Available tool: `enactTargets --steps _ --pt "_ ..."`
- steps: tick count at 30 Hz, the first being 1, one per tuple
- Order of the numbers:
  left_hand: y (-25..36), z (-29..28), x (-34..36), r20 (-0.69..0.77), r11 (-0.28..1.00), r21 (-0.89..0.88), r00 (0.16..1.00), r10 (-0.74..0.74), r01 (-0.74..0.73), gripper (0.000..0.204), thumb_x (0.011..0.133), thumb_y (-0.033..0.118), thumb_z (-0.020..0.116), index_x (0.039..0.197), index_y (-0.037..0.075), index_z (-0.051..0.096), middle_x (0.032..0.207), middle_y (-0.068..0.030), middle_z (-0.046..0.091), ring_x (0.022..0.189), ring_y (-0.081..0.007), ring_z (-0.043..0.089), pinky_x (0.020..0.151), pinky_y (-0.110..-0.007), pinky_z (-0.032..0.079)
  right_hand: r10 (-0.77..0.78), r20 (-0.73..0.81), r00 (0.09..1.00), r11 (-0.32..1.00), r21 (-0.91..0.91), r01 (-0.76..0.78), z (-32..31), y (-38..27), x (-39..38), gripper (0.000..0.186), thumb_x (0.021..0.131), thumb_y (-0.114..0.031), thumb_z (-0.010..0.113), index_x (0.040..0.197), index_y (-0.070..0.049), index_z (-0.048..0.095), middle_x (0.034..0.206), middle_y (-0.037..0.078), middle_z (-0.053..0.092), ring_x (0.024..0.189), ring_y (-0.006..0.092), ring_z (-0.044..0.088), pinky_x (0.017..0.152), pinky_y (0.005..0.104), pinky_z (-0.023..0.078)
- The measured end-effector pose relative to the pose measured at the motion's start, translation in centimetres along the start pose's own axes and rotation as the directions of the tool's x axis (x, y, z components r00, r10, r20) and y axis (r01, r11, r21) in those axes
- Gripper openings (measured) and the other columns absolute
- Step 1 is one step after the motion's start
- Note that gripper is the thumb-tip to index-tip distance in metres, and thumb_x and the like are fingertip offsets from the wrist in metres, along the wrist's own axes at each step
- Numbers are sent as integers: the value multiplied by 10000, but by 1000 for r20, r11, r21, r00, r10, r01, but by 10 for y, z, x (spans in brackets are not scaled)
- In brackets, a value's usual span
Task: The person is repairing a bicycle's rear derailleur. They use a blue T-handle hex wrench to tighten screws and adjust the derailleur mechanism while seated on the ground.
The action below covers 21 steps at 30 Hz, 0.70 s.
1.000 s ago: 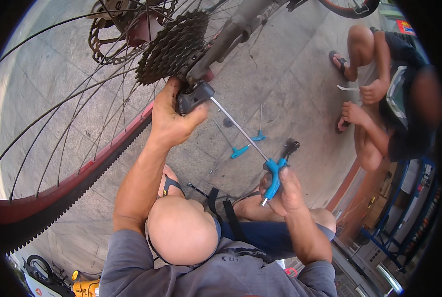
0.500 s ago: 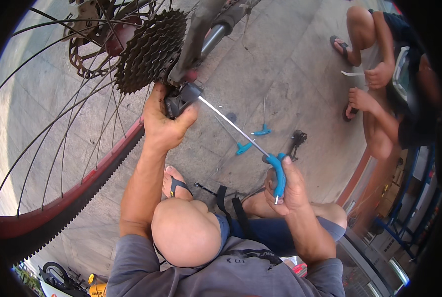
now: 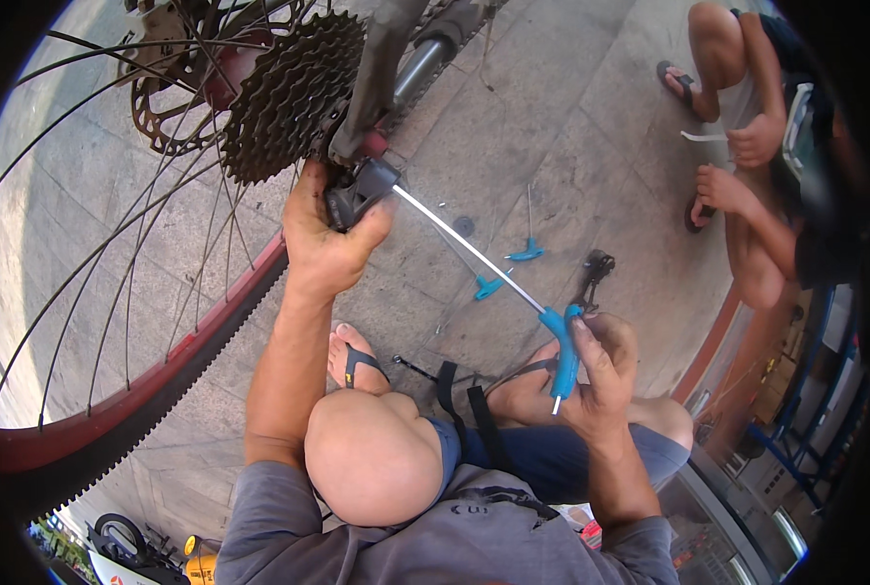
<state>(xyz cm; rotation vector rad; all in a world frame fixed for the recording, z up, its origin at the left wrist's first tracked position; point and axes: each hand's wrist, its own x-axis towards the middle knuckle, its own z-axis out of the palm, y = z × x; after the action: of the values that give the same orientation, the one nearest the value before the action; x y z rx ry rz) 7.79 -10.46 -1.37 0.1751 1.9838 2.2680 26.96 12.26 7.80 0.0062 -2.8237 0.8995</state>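
Left grip [image 3: 329, 249]: was closed around the black derailleur [image 3: 355, 200], thumb along its near right side, most of the fingers hidden behind it.
Right grip [image 3: 596, 366]: was pinching the handle of the blue-handled wrench [image 3: 561, 361], thumb laid against it.
Wrench shaft: ran straight and slanting from the handle up to the derailleur's right end; its tip could not be made out there. A short bare end stuck out at the handle's bottom.
Derailleur: sat at the tip of the bicycle frame [image 3: 368, 93], just beside the cassette [image 3: 293, 102].
Wheel: a red rim [image 3: 113, 417] and knobbly tyre [image 3: 162, 437] curved down the left, with a brake disc [image 3: 147, 122] beyond the cassette.
Floor [image 3: 581, 146]: carried two more blue wrenches, one handle [image 3: 526, 252] farther off, the other handle [image 3: 488, 289] nearer, both shafts pointing away from the person. A black metal part [image 3: 594, 278] lay to their right, toward the floor's red-brown edge strip [image 3: 722, 327].
Own foot [image 3: 355, 363]: stood sandalled on the floor near the left forearm.
Other person [image 3: 756, 146]: sat at the right with both hands together, a thin white strip [image 3: 705, 137] held in one.
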Motion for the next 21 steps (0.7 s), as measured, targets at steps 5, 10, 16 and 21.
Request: enactTargets --steps 5,10,16,21 --pt "0 0 2 27 1000 -12 1000 -7 7 480 746 123 786 1137 -21 549 989 -41 615 849 -96 567 759 -244 478 84 -39 996 970 233 -73 7 7 -11 396 847 -186 737 1141 45 604 1028 179 630 882 280 625 736 354 513" --pt "0 -1 1 19 1000 3 1000 1 -1 475 745 118 778 1139 -18 551 983 -37 612 845 -98 561 764 -249 473 556 460 692 -38 846 -531 2 1 -5 541 927 -274 695 1290 51 458 881 127 669 708 187 660 640 282 548" --pt "-2 -1 2 20 1000 8 1000 6 -7 475 746 119 773 1142 -18 550 982 -41 612 844 -100 560 764 -250 472 689 405 601 -34 847 -531 14 -6 -4 472 954 -315 643 1253 7 471 860 141 677 676 214 675 582 329 551" --pt "-3 2 2 8 999 26 1000 18 -19 476 749 116 771 1144 -23 547 995 -48 615 854 -105 565 772 -254 476 627 575 526 -262 791 -552 21 0 2 398 966 -413 599 1156 -68 541 765 75 626 564 164 583 497 282 448"
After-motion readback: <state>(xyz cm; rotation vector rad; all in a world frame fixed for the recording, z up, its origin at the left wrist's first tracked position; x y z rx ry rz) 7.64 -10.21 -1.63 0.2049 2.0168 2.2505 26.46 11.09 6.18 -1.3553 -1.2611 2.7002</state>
